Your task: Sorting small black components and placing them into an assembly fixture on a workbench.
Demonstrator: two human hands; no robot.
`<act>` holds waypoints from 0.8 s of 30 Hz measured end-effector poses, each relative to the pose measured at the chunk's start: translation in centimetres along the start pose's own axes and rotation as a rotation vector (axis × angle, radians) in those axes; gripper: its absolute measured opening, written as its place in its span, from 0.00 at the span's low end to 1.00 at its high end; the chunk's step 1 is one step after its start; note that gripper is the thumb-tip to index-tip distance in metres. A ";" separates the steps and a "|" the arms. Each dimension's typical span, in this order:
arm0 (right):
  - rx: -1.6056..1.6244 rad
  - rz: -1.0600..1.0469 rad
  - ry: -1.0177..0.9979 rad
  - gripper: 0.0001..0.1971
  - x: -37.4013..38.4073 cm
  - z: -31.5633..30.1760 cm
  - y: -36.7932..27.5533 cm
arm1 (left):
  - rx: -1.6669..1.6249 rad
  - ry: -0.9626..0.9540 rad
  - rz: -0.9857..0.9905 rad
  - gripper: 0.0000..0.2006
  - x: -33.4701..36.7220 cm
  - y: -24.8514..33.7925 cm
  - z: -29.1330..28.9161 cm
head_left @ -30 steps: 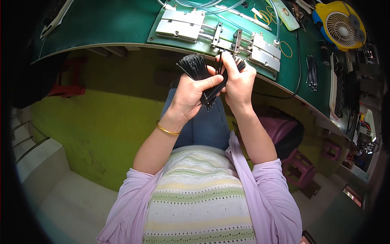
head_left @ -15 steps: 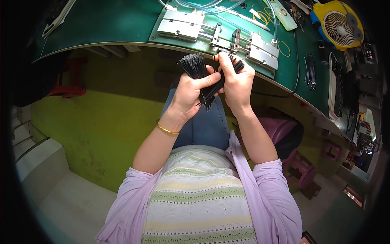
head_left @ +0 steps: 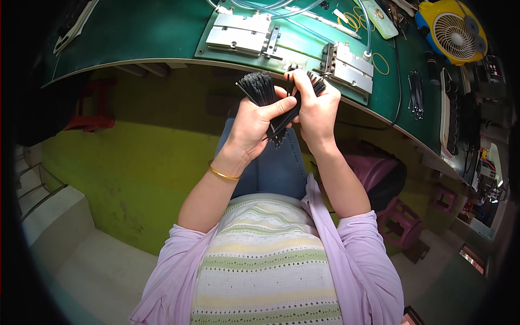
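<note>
A thick bundle of thin black wires point(head_left: 257, 85) fans out above my left hand point(head_left: 252, 125), whose fingers and thumb wrap round it. Its lower ends come out below the palm. My right hand point(head_left: 319, 116) is closed on a smaller bunch of similar black wires point(head_left: 317, 82), thumb and forefinger pinched at the top. The two hands meet over my lap, just in front of the bench edge. Right beyond them is a fixture with a left metal slide block point(head_left: 238, 37) and a right metal slide block point(head_left: 351, 69), their jaws wide apart.
The green bench top point(head_left: 146, 35) carries clear air tubes point(head_left: 295, 17) behind the fixture. To the right are a yellow fan point(head_left: 454, 37), rubber bands point(head_left: 381, 64) and another bunch of black wires point(head_left: 416, 95). A purple stool point(head_left: 401, 223) stands at the right.
The fixture's two jaws have drawn apart, the left one leftward and the right one rightward. Both hands have stayed nearly in place, still holding the wires.
</note>
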State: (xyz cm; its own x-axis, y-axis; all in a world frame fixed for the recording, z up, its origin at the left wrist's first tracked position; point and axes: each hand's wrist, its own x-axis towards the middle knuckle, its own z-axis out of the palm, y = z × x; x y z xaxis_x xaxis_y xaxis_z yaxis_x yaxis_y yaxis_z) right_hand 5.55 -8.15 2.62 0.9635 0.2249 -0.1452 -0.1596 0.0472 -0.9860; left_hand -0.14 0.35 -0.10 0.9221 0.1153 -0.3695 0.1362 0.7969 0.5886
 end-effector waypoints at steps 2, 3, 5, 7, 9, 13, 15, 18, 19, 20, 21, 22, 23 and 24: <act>0.028 0.018 0.008 0.09 0.0 0.0 0.0 | 0.000 -0.005 -0.003 0.06 0.0 0.1 0.1; 0.027 0.020 0.008 0.09 0.1 0.0 0.0 | 0.000 -0.011 -0.005 0.06 0.0 0.1 0.1; 0.058 0.040 0.003 0.10 0.2 -0.1 -0.1 | 0.000 -0.016 -0.005 0.06 0.1 0.1 0.1; 0.074 0.049 -0.001 0.10 0.2 -0.2 -0.1 | 0.013 -0.027 0.006 0.05 0.2 0.0 0.0; 0.096 0.057 -0.007 0.10 0.3 -0.2 0.0 | 0.019 -0.033 0.013 0.05 0.2 0.0 0.2; 0.083 0.064 -0.008 0.10 0.2 -0.2 -0.3 | -0.012 -0.006 0.018 0.05 0.1 0.2 0.8; 0.072 0.065 -0.008 0.10 0.0 -0.2 -0.3 | 0.012 0.008 0.026 0.05 -0.1 0.2 0.7; 0.057 -0.030 -0.043 0.10 -0.2 -0.1 -0.1 | 0.024 0.008 0.035 0.05 -0.3 0.2 0.8; 0.057 -0.031 -0.043 0.10 -0.3 -0.1 -0.2 | 0.023 0.002 0.037 0.05 -0.3 0.2 0.8; 0.045 -0.031 -0.058 0.10 -0.4 -0.2 -0.3 | 0.022 -0.003 0.039 0.05 -0.4 0.1 0.8; 0.034 -0.031 -0.073 0.10 -0.4 -0.3 -0.5 | 0.023 -0.003 0.040 0.05 -0.4 0.1 0.8; 0.022 -0.030 -0.087 0.10 -0.5 -0.3 -0.5 | 0.027 0.008 0.049 0.05 -0.5 0.0 0.7; 0.022 -0.030 -0.088 0.10 -0.4 -0.3 -0.5 | 0.032 0.019 0.058 0.05 -0.5 -0.1 0.7; 0.026 -0.017 -0.072 0.10 -0.4 -0.2 -0.3 | 0.036 0.030 0.066 0.05 -0.5 -0.2 0.8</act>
State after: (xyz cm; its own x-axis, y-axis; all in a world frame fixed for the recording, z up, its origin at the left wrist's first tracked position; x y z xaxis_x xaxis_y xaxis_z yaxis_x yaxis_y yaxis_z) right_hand 5.30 -8.44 2.98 0.9483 0.2935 -0.1212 -0.1496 0.0763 -0.9858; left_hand -0.35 -0.31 0.54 0.9184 0.1849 -0.3497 0.0888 0.7652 0.6376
